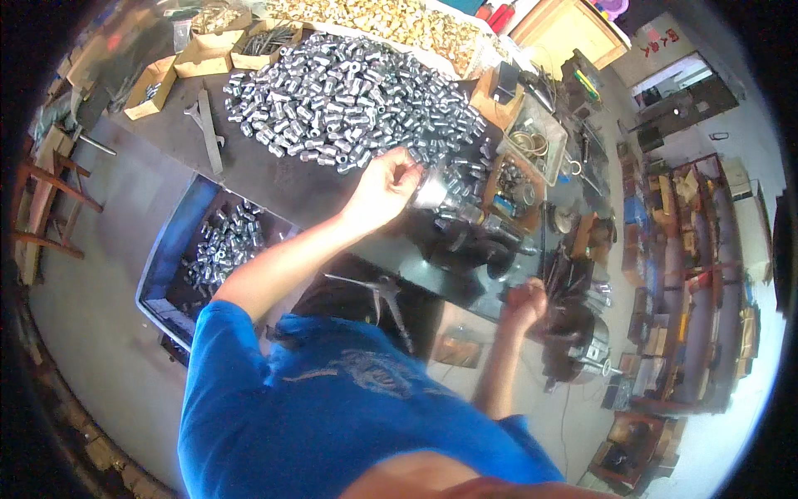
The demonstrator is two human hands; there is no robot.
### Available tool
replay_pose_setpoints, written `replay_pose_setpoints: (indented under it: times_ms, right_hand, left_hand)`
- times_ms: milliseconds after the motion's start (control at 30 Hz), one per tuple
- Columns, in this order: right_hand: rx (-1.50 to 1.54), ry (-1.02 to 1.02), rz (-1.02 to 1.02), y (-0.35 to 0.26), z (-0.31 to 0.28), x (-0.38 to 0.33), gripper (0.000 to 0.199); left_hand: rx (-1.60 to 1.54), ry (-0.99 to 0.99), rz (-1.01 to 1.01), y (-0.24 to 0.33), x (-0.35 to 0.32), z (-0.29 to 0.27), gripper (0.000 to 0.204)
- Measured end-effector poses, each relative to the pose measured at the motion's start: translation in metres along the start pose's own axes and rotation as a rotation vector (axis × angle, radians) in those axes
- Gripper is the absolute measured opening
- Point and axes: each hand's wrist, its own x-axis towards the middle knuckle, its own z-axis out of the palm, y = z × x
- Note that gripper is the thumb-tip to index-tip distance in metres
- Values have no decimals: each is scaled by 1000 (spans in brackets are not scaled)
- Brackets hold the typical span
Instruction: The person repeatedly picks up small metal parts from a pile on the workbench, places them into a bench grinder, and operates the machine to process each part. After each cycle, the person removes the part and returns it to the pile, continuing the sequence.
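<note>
My left hand (386, 190) is closed in a pinch beside the shiny round chuck (432, 191) of a small bench machine. Whatever sits between its fingertips is too small to make out. A big heap of silver metal fittings (332, 100) lies on the dark bench (291, 187) just beyond that hand. Over on the right, my right hand (525, 303) is curled into a fist near the machine's dark parts. What it grips, if anything, is hidden. The machine's shaft (490, 220) runs from the chuck toward the right.
A blue crate (166, 258) with more fittings stands below the bench at left. Brass-coloured parts (391, 25) lie behind the heap. Small boxes (150, 90), a flat metal bar (209, 133) and a parts tray (536, 141) rest on the bench. Shelving (698, 283) stands far right.
</note>
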Motion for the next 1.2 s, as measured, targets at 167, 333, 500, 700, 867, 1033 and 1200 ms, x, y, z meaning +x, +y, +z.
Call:
replay_pose_setpoints:
  times_ms: [167, 333, 500, 700, 867, 1033, 1200]
  right_hand:
    - [-188, 279, -21, 45, 6, 69, 18]
    - [-411, 55, -335, 9, 54, 103, 21]
    - [23, -136, -371, -41, 62, 62, 16]
    - [48, -99, -213, -39, 34, -4, 15]
    - [27, 116, 14, 13, 2, 8, 16]
    - [-105, 166, 18, 27, 7, 27, 14]
    - [-103, 177, 51, 31, 0, 31, 19]
  left_hand:
    - [-210, -61, -116, 9, 4, -1, 13]
    - [-310, -49, -254, 14, 4, -5, 13]
    - [-309, -75, -368, 26, 3, -13, 14]
    - [-455, -122, -380, 19, -2, -27, 17]
    - [-789, -175, -338, 15, -19, -40, 16]
    - [-1069, -178, -273, 23, -47, -53, 26]
    - [-1086, -152, -257, 36, -58, -59, 42]
